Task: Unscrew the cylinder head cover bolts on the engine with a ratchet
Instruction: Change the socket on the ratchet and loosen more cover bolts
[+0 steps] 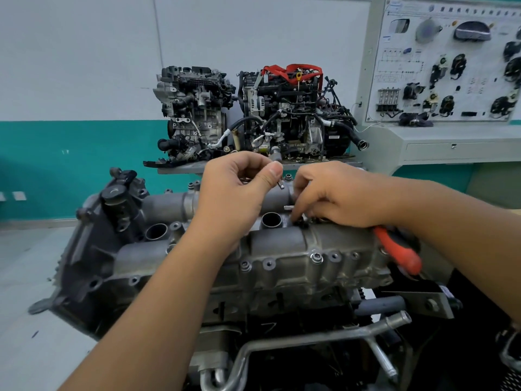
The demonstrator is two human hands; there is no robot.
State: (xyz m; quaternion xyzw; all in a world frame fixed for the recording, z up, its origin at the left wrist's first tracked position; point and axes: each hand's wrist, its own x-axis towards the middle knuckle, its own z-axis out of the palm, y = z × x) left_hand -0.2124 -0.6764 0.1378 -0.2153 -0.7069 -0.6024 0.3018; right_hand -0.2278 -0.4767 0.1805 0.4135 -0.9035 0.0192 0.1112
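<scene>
Left hand hovers over the far half of the cylinder head cover, thumb and forefinger pinched together on a small bolt whose shank pokes out below the fingertips, clear of the metal, so that one looks already out of its hole. Right hand rests further along the same cover, just beside the left, fingers curled down and pinching at something small and dark near the spark plug well; whether that is another bolt or a socket I cannot tell. Judging by this, the step in hand is lifting out by finger the bolts that are already slackened. Both forearms reach in from the near side of the cover, wrists bent downward, the right forearm lying across its right-hand end. Under that forearm, on the right end of the cover, lies the ratchet with its orange handle, not held by either hand. On the cover's near flange one bolt sits in place, so the next move probably calls for setting the loose bolt aside, freeing a hand, taking up the ratchet and seating it squarely on that head. Beyond the cover, two other engines stand on a table against the wall
</scene>
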